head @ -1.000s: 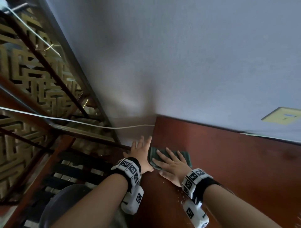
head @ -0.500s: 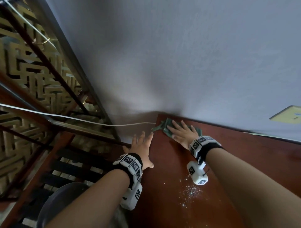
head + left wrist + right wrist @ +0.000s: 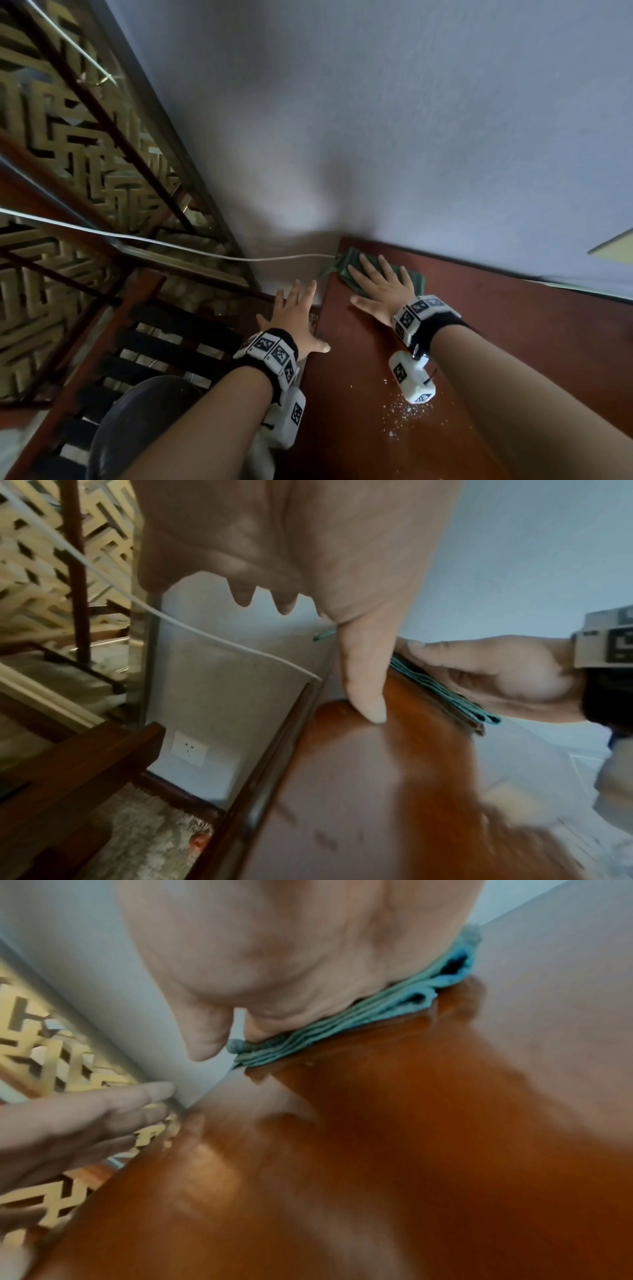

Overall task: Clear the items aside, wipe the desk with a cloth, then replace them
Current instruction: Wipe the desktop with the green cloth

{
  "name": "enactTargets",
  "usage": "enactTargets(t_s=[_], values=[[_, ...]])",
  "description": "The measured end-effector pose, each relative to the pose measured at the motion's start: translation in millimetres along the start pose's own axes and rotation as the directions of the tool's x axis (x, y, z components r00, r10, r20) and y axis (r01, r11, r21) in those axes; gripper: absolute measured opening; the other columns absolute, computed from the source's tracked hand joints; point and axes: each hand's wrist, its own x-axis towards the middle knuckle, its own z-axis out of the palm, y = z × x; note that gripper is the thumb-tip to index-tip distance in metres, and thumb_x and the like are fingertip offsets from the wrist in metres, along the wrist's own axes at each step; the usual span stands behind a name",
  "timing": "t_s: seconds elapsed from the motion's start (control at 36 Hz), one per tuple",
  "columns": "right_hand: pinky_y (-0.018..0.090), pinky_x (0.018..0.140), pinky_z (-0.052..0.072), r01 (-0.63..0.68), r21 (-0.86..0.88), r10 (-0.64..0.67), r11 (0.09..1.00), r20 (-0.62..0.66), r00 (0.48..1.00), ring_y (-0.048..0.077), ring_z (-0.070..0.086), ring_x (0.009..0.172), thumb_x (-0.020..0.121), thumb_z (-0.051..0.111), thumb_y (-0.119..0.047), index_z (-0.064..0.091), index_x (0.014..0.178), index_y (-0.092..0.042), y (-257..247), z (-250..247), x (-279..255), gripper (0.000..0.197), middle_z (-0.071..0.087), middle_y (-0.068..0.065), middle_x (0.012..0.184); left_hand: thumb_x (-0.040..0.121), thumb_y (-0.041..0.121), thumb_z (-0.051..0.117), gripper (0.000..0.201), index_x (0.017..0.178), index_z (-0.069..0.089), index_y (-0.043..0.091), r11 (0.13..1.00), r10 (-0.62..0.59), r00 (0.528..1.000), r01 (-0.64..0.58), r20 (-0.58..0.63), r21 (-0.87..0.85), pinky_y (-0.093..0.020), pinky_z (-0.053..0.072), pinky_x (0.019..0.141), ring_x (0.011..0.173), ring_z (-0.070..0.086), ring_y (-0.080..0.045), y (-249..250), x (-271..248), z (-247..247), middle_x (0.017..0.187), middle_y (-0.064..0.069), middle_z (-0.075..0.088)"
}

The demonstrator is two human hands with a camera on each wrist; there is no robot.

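A folded green cloth [image 3: 349, 265] lies flat in the far left corner of the red-brown desk [image 3: 513, 342], against the wall. My right hand [image 3: 376, 284] presses it down with straight, spread fingers; the cloth [image 3: 342, 1031] shows as stacked folds under the palm in the right wrist view. My left hand [image 3: 294, 315] is open beside the desk's left edge, its thumb [image 3: 363, 685] resting on the desk top. In the left wrist view the cloth [image 3: 445, 693] sits under the right hand [image 3: 507, 674].
White crumbs [image 3: 400, 411] are scattered on the desk near my right wrist. A white cable [image 3: 171, 245] runs to the desk's corner. A carved lattice screen [image 3: 68, 144] and a dark wooden frame stand at left. A wall socket [image 3: 189, 748] sits low beside the desk.
My right hand slid the cloth away from me, from beside the left hand up into the far corner by the wall. The left hand stayed at the desk's edge.
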Motion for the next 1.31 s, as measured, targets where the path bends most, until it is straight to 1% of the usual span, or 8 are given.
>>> enactTargets(t_s=[0.25,0.64,0.72,0.86,0.97,1.06,1.19,1.31], values=[[0.049,0.115,-0.014,0.054,0.005,-0.054,0.999,-0.006,0.999,0.016,-0.026,0.142,0.096,0.020,-0.060,-0.011,0.144,-0.052,-39,43,-62,0.058,-0.030,-0.024,0.145,0.102,0.054,0.034,0.067,0.154,-0.008,0.045,0.995,0.060,0.993,-0.052,-0.100,0.088,-0.071,0.008,0.114,0.152,-0.016,-0.023,-10,-29,45,0.165,0.012,-0.016],[0.031,0.119,0.009,0.156,0.169,-0.147,0.973,-0.062,0.987,0.011,0.013,0.145,0.082,0.049,0.016,0.040,0.142,-0.037,-30,18,-76,0.081,0.021,-0.017,0.156,0.101,0.048,0.043,0.074,0.157,-0.005,0.038,0.996,0.086,0.987,-0.090,-0.139,-0.025,-0.066,0.010,0.117,0.152,-0.015,-0.021,-28,-55,49,0.164,0.013,-0.016],[0.017,0.112,0.009,0.078,0.361,0.024,0.929,-0.269,0.963,0.013,0.029,0.141,0.090,0.043,0.011,0.049,0.138,-0.031,-29,5,-67,0.064,0.035,-0.011,0.151,0.101,0.048,0.044,0.075,0.157,-0.004,0.037,0.995,0.082,0.985,-0.089,-0.150,-0.039,-0.066,0.010,0.117,0.152,-0.015,-0.021,-26,-51,45,0.165,0.011,-0.013],[0.029,0.114,0.017,0.034,0.369,-0.059,0.929,0.057,0.997,0.020,0.029,0.141,0.101,0.042,-0.029,0.029,0.148,-0.035,-40,-8,-62,0.049,0.025,-0.002,0.156,0.102,0.043,0.044,0.074,0.157,-0.005,0.036,0.988,0.144,0.967,-0.152,-0.209,-0.022,-0.063,0.008,0.118,0.152,-0.012,-0.019,-12,-43,29,0.165,0.011,-0.013],[0.030,0.107,0.035,-0.024,0.643,0.100,0.765,-0.082,0.992,0.024,0.048,0.127,0.101,0.042,-0.034,0.046,0.137,-0.039,-17,-11,-72,0.037,0.039,-0.007,0.149,0.104,0.032,0.043,0.072,0.158,-0.004,0.032,0.952,0.300,0.916,-0.307,-0.266,0.018,-0.057,0.006,0.122,0.152,-0.014,-0.014,7,-37,15,0.165,0.011,-0.014],[0.025,0.113,0.020,-0.099,0.509,0.259,0.855,-0.254,0.932,0.020,0.032,0.140,0.101,0.042,-0.019,0.047,0.139,-0.025,22,-7,-76,0.039,0.035,-0.005,0.151,0.105,0.026,0.041,0.066,0.159,0.002,0.027,0.896,0.444,0.855,-0.430,-0.266,0.112,-0.053,0.007,0.123,0.152,-0.010,-0.014,27,-28,7,0.166,0.008,-0.007],[0.048,0.117,0.020,-0.366,0.212,0.395,0.906,-0.118,0.911,0.024,0.018,0.146,0.096,0.038,-0.018,0.035,0.145,-0.025,63,12,-87,0.049,0.016,-0.006,0.159,0.099,0.016,0.053,0.071,0.157,0.015,0.030,0.838,0.518,0.842,-0.463,-0.152,0.289,-0.054,0.013,0.122,0.153,0.002,-0.017,60,-9,6,0.166,0.005,0.009],[0.045,0.107,0.036,-0.188,0.160,0.235,0.969,-0.358,0.904,0.022,0.038,0.131,0.092,0.049,-0.024,0.053,0.130,-0.029,55,24,-106,0.038,0.044,-0.006,0.143,0.090,0.008,0.063,0.065,0.146,0.040,0.034,0.811,0.505,0.856,-0.429,-0.106,0.399,-0.049,0.032,0.111,0.140,0.031,-0.020,69,0,4,0.151,0.004,0.037]])
